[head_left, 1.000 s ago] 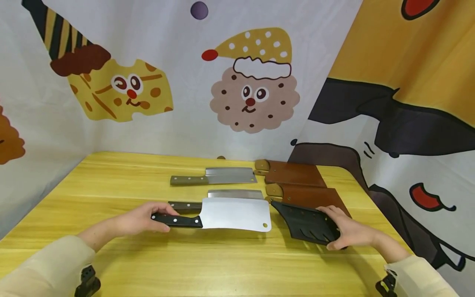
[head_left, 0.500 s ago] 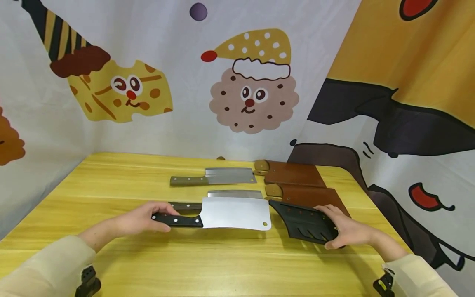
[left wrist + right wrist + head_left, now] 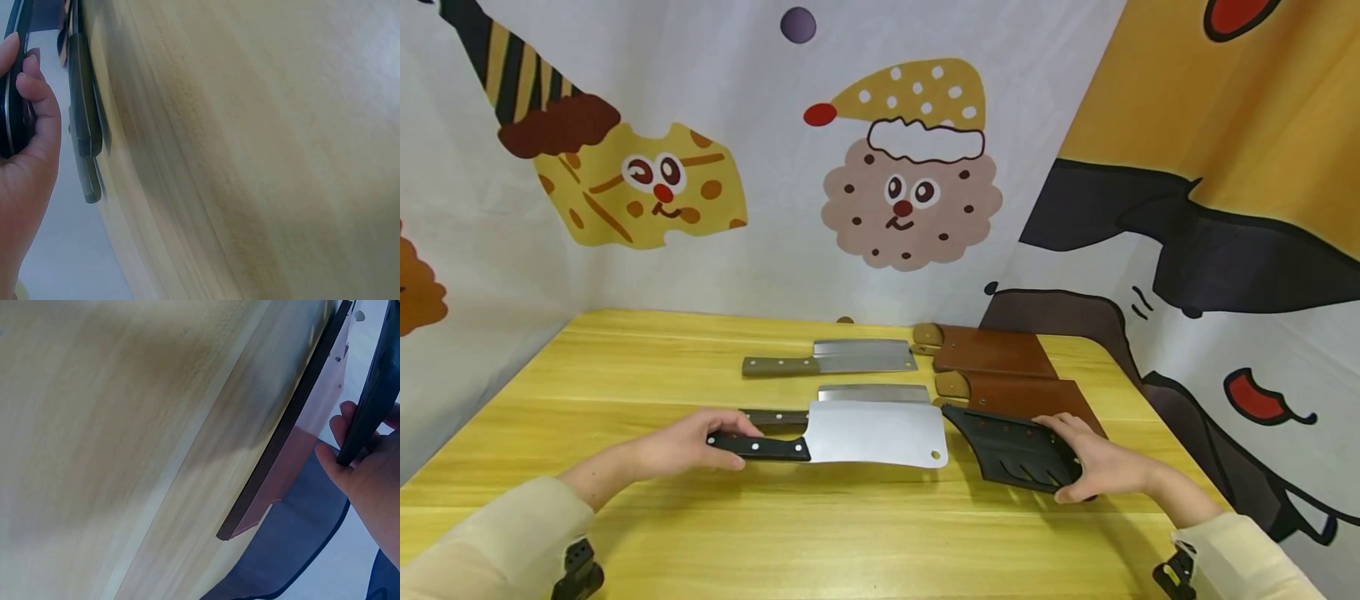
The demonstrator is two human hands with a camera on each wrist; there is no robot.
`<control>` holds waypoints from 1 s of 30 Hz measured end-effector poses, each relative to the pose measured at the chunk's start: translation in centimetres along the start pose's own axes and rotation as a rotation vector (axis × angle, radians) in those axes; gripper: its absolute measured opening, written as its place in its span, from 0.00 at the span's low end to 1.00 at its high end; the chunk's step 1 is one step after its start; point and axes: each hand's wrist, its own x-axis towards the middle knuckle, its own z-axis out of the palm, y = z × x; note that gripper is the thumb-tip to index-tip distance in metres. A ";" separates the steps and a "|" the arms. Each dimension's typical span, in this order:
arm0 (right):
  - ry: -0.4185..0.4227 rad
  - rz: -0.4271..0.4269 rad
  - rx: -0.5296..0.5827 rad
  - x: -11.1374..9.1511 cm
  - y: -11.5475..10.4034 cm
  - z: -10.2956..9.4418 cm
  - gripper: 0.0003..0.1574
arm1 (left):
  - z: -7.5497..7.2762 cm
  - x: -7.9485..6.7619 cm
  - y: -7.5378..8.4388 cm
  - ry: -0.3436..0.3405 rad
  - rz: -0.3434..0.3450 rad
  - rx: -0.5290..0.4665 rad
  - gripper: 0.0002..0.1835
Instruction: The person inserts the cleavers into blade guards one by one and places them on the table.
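The left hand (image 3: 688, 442) has its fingers curled on the left end of the handle (image 3: 767, 447) of the cleaver (image 3: 876, 433), with the thumb at the near side; the cleaver is held above the table (image 3: 850, 542), its blade pointing to the right. The right hand (image 3: 1097, 467) is spread more widely and grips the right end of the black sheath (image 3: 1018, 450), thumb on the near edge and fingers on the far edge. The sheath is also raised, tilted, just beside the cleaver's right end; whether they touch, I cannot tell. Behind the cleaver, partly hidden by it, lies the middle knife (image 3: 876, 392), and farther lies the far knife (image 3: 865, 357). At their right rest two brown covers, the near cover (image 3: 1033, 398) and the far cover (image 3: 992, 350). The table is yellow, wood-grained, and around it hangs a pale cloth (image 3: 775, 100) with cartoon prints. Compared with one second ago, the sheath and right hand have come very slightly to the left, closer to the blade; both grips are the same, and the other knives and covers rest as before.
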 end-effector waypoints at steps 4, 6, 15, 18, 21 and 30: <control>-0.012 0.003 0.001 0.0 0.1 0.1 0.61 | 0.0 0.0 -0.1 0.000 0.006 -0.002 0.18; -0.013 0.007 -0.001 0.0 0.1 0.1 0.61 | 0.1 0.1 -0.1 -0.002 0.009 -0.005 0.18; -0.007 0.006 -0.005 0.2 -0.1 0.0 0.61 | -0.1 0.1 -0.2 -0.015 0.001 -0.009 0.18; -0.001 0.003 -0.009 0.2 -0.1 0.1 0.61 | -0.1 0.2 -0.1 -0.018 -0.004 -0.006 0.18; 0.003 0.002 -0.011 0.3 -0.1 0.1 0.61 | -0.2 0.2 -0.1 -0.019 -0.009 -0.007 0.18; 0.007 -0.003 -0.030 0.5 -0.4 0.2 0.62 | -0.2 0.3 0.4 -0.032 -0.028 -0.024 0.19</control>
